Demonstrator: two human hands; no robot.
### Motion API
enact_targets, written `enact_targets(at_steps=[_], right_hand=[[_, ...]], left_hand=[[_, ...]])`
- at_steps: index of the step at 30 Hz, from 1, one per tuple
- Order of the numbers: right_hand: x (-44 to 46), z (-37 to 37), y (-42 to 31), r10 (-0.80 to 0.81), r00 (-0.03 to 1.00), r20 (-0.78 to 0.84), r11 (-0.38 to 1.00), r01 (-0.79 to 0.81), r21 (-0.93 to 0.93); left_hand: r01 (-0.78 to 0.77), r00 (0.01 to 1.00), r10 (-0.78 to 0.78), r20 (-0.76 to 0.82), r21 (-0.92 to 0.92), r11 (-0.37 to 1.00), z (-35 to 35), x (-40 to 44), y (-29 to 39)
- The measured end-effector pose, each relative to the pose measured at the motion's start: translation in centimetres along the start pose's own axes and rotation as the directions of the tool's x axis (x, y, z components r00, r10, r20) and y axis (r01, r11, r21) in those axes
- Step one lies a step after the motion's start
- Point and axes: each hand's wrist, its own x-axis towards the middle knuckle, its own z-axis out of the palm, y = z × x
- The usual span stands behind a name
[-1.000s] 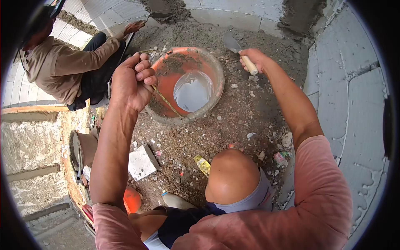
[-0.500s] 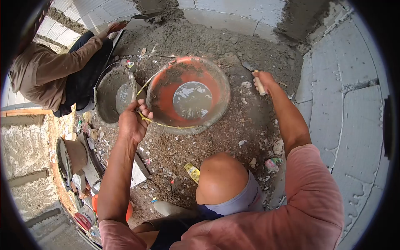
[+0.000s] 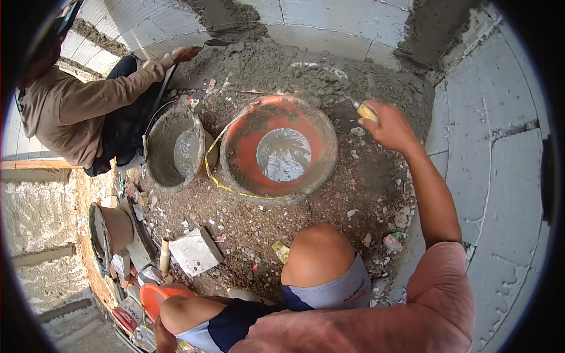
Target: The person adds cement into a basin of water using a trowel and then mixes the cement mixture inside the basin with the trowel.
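Note:
My right hand [image 3: 388, 125] is closed round the wooden handle of a trowel [image 3: 366, 112]. Its blade reaches the grey wet mortar [image 3: 282, 65] along the wall base and is hard to make out there. A large orange bucket [image 3: 318, 126] with grey watery mix inside stands left of that hand, a yellow rope on its rim. My left hand [image 3: 163, 336] is low at the bottom left, beside my knee and near an orange plastic container [image 3: 154, 300]. Its fingers are mostly hidden.
A smaller mortar-caked bucket [image 3: 154, 167] adjoins the orange one. Left of it a co-worker [image 3: 82, 109] crouches, one hand holding a trowel [image 3: 216, 43]. A pale block [image 3: 197, 252] and another bucket [image 3: 118, 226] sit lower left. Block walls [image 3: 465, 135] enclose the right side.
My left hand has left the yellow rope by the bucket rim and dropped to the bottom left. My right hand has shifted slightly, the trowel's blade now in the mortar.

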Motion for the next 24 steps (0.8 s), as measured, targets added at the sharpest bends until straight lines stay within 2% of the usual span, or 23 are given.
enact_targets(at_steps=[1, 2, 3, 4, 7, 8, 12, 18, 21, 24], right_hand=[[0.2, 0.2, -0.1, 0.114, 0.993, 0.032, 0.993, -0.115, 0.032], [0.9, 0.3, 0.2, 0.223, 0.973, 0.062, 0.972, -0.227, 0.059], [1.5, 0.5, 0.3, 0.333, 0.938, 0.100, 0.936, -0.341, 0.084], [2.6, -0.8, -0.7, 0.561, 0.747, 0.357, 0.688, -0.660, 0.302], [4.8, 2.5, 3.2, 0.520, 0.608, 0.600, 0.421, -0.793, 0.440], [5.9, 3.7, 3.9, 0.440, 0.587, 0.679, 0.428, -0.802, 0.416], [11.1, 10.9, 3.0, 0.353, 0.487, 0.798, 0.437, -0.841, 0.320], [19.9, 18.6, 3.3, 0.326, 0.512, 0.794, 0.360, -0.844, 0.397], [23.0, 19.8, 4.1, 0.285, 0.545, 0.789, 0.399, -0.815, 0.420], [24.8, 20.9, 4.4, 0.324, 0.582, 0.746, 0.430, -0.793, 0.432]], left_hand=[[0.175, 0.984, -0.177, 0.009, -0.199, 0.964, 2.2, -1.4, 0.9], [0.400, 0.859, -0.484, 0.168, -0.811, 0.428, 3.4, -1.3, 3.5], [0.292, 0.730, -0.613, 0.302, -0.949, -0.120, 4.0, 0.1, 6.7], [0.212, 0.709, -0.627, 0.322, -0.946, -0.246, 4.2, 1.2, 8.9], [0.123, 0.714, -0.632, 0.301, -0.943, -0.311, 4.1, 2.4, 12.1], [0.109, 0.708, -0.643, 0.291, -0.945, -0.308, 3.8, 2.3, 12.3], [0.097, 0.683, -0.674, 0.282, -0.950, -0.298, 3.0, 1.9, 12.8], [0.100, 0.629, -0.725, 0.281, -0.954, -0.284, 2.2, 1.0, 14.3], [0.102, 0.599, -0.750, 0.282, -0.955, -0.278, 1.8, 0.6, 14.9], [0.103, 0.567, -0.768, 0.297, -0.951, -0.292, 1.9, 0.2, 15.5]])
